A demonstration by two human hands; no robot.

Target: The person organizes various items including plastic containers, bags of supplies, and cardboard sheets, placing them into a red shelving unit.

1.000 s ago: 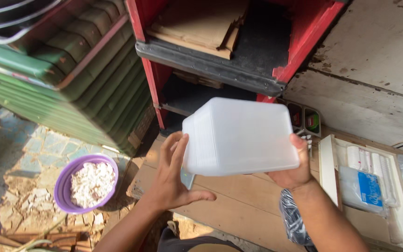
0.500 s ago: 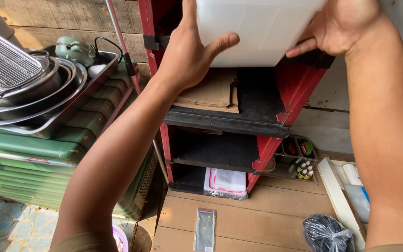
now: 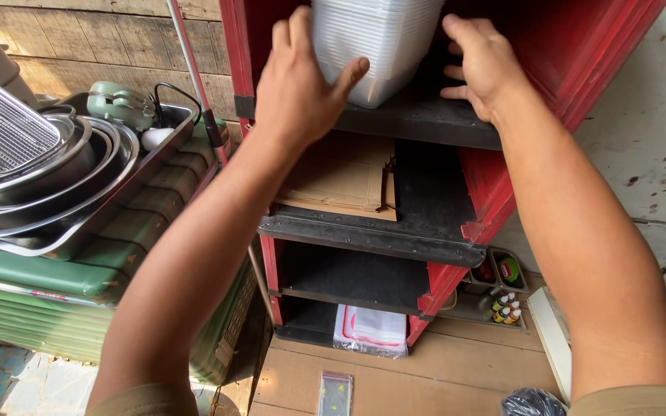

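My left hand [image 3: 298, 92] presses flat on the left side of the stack of white tubs [image 3: 371, 42], fingers spread. My right hand [image 3: 479, 65] is just beside its right side, fingers apart, on the top shelf [image 3: 425, 123].

White container stack [image 3: 375, 46] top cut off by frame edge.

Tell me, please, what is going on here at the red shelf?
A person has a stack of white plastic tubs sitting on the top black shelf of a red shelf unit. The left hand presses against its side; the right hand is open beside it. Flattened cardboard lies one shelf below, and metal trays are stacked at left.
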